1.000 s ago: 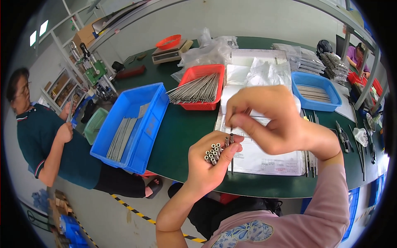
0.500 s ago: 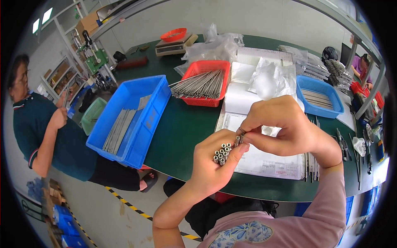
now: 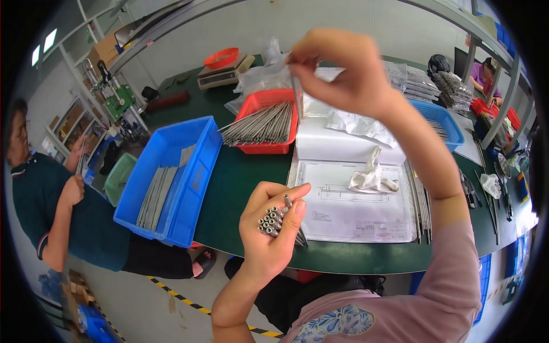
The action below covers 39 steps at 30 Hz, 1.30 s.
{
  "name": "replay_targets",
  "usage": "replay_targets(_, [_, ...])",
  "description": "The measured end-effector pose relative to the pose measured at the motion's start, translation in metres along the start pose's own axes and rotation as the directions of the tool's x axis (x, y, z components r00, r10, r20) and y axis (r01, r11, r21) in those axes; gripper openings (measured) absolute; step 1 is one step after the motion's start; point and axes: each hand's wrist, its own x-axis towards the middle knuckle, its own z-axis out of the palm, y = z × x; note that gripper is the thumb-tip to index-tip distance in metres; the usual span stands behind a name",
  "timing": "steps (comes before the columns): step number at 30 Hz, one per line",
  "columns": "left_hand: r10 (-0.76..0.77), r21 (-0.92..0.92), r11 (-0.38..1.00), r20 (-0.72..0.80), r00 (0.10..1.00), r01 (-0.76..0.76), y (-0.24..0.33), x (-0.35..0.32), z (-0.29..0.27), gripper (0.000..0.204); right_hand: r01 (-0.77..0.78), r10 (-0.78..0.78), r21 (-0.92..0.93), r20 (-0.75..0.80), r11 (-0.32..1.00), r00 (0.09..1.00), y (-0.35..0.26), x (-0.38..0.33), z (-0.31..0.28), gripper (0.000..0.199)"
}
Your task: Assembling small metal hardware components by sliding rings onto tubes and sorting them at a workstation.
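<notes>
My left hand (image 3: pixel 266 228) is closed round a bundle of thin metal rods (image 3: pixel 270 220) with hollow ends. Several ends point up at me between fingers and thumb, and one rod stands a little higher by the thumb tip. The lower parts of the rods show just below the hand. Raised over the far part of the table, my right hand (image 3: pixel 337 71) is smeared by motion. Its thumb and fingers pinch a thin metal rod (image 3: pixel 297 91) that hangs down beside the red basket (image 3: pixel 266 147), which is full of similar rods.
A blue bin (image 3: pixel 189 188) with rods stands left; a light-blue basket (image 3: pixel 452 137) stands right. Between them lie a drawing sheet (image 3: pixel 337 214), a crumpled white cloth (image 3: pixel 372 177) and loose rods (image 3: pixel 420 206). A scale (image 3: pixel 226 73) sits behind. One person (image 3: pixel 63 211) stands left holding rods.
My right hand has left the bundle and moved up and away, with a rod in its pinch. The left hand has shifted left and slightly down. A white cloth on the drawing is uncovered.
</notes>
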Motion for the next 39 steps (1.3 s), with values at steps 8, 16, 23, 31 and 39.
replay_targets(8, [-0.015, 0.069, 0.998, 0.036, 0.999, 0.013, 0.000, -0.002, -0.004, 0.019, 0.128, -0.041, -0.366, 0.238, 0.922, 0.970, 0.075, -0.105, 0.089, 0.014])
replay_targets(16, [-0.041, 0.037, 0.999, 0.032, 0.999, 0.040, 0.001, -0.001, -0.006, 0.019, -0.412, 0.410, -0.011, 0.124, 0.911, 0.904, 0.025, -0.080, 0.068, 0.009])
replay_targets(23, [-0.040, -0.046, 0.998, 0.033, 0.999, 0.041, -0.007, 0.007, 0.002, 0.019, -0.502, 0.346, 0.635, 0.364, 0.588, 0.865, -0.069, -0.025, -0.002, 0.004])
replay_targets(31, [-0.066, -0.080, 0.995, 0.030, 0.997, 0.068, 0.002, 0.007, 0.008, 0.015, -0.595, 0.410, 0.622, 0.433, 0.508, 0.803, -0.070, -0.031, -0.001, 0.005])
replay_targets(39, [-0.047, -0.112, 0.993, -0.001, 0.999, 0.046, -0.002, 0.005, 0.010, 0.014, -0.535, 0.359, 0.571, 0.399, 0.622, 0.844, -0.070, -0.029, 0.000, 0.005])
